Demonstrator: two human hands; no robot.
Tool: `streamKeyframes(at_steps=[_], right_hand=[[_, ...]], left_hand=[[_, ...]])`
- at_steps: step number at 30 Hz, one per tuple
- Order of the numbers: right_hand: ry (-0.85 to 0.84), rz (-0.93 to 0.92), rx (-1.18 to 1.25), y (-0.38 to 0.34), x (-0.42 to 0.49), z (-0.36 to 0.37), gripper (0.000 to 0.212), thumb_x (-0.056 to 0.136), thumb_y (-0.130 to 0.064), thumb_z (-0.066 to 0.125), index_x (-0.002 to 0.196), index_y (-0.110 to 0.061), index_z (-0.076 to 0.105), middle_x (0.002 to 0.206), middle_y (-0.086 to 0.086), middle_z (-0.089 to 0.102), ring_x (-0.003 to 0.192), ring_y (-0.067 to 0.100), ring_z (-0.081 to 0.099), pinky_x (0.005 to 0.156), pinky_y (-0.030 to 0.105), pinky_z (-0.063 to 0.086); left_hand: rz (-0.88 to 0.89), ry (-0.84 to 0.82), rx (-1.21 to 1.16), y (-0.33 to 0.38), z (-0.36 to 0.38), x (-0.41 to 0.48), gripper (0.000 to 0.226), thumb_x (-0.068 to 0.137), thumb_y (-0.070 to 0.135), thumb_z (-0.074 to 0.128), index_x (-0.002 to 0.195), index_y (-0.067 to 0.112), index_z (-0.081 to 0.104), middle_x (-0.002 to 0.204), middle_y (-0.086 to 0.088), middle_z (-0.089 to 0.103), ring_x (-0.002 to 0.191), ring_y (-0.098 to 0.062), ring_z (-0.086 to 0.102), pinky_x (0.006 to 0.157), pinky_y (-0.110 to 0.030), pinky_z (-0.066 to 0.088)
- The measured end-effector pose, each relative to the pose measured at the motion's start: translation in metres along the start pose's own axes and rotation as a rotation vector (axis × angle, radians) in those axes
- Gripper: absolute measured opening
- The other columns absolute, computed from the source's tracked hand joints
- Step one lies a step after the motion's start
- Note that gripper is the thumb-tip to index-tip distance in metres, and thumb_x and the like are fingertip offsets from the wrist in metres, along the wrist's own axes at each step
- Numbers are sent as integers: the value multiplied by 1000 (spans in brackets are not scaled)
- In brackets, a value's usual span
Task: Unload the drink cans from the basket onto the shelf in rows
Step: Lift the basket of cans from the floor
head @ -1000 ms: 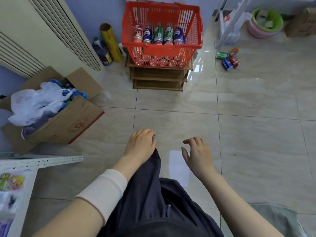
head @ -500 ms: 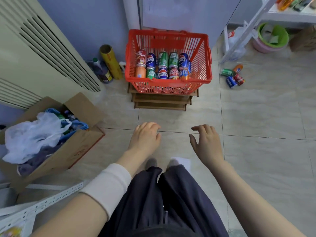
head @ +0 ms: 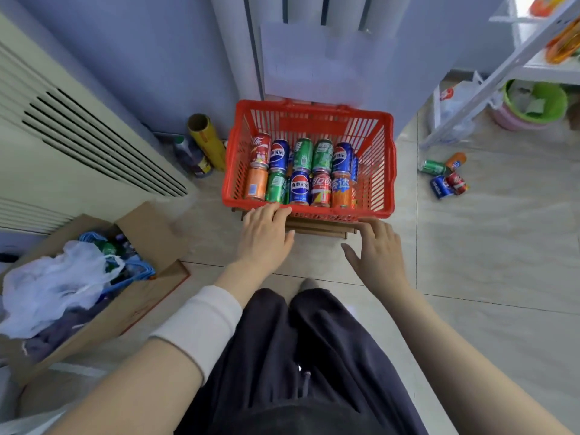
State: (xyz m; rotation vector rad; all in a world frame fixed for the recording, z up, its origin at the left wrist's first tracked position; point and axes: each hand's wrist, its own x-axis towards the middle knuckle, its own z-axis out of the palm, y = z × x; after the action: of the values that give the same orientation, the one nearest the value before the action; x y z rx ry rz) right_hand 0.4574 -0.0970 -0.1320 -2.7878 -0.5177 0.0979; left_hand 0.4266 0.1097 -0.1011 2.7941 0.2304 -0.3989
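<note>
A red plastic basket sits on a low wooden shelf on the floor ahead of me. Several drink cans lie inside it in two rows, red, blue, green and orange. My left hand is spread, its fingertips at the basket's near rim on the left. My right hand is spread just below the near rim on the right, over the shelf's edge. Neither hand holds anything.
Several loose cans lie on the tiles to the right. An open cardboard box with bags stands at left, next to a cream cabinet. A gold roll and bottle lean by the wall. A white rack and green tub stand far right.
I have come closer to the basket, which now looms larger. Both hands have reached forward from mid-floor to the basket's near rim.
</note>
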Motion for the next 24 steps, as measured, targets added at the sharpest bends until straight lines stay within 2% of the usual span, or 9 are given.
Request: streamKeyframes(at_steps=[5,9,13,19,24], right_hand=[[3,-28,-22,9,51,-3,47,80,-42,46,106,-6,61,108,15,61,102,38,58,84,46,47],[-27,-4,-42,13,88,-1,44,75,-30,73,109,-5,60,111,17,61,104,39,57,87,48,45],[-47,42,-71,10,120,-4,50,68,-28,80,107,-3,62,108,18,62,101,39,59,84,48,47],[2,76,-73,12,161,4,48,70,-25,78,110,-5,62,107,18,62,101,39,59,84,47,47],[-139,255,-20,27,169,25,53,80,-37,68,121,-6,57,118,15,58,109,34,55,90,46,43]], left_hand=[[-47,2,18,-3,-13,42,49,93,34,47,139,20,37,145,-5,35,135,-23,31,113,-38,15],[-36,21,32,-9,-25,78,49,93,37,47,138,21,38,145,-5,36,133,-23,32,112,-39,15],[-13,0,40,-16,-34,114,52,93,39,46,140,21,35,145,-5,36,134,-23,32,113,-39,16],[23,-26,45,-36,-39,163,52,93,41,44,140,20,36,147,-6,34,136,-23,30,114,-41,15],[-33,-75,62,-56,-30,193,52,91,45,47,136,19,41,143,-5,41,131,-23,37,111,-41,23]])
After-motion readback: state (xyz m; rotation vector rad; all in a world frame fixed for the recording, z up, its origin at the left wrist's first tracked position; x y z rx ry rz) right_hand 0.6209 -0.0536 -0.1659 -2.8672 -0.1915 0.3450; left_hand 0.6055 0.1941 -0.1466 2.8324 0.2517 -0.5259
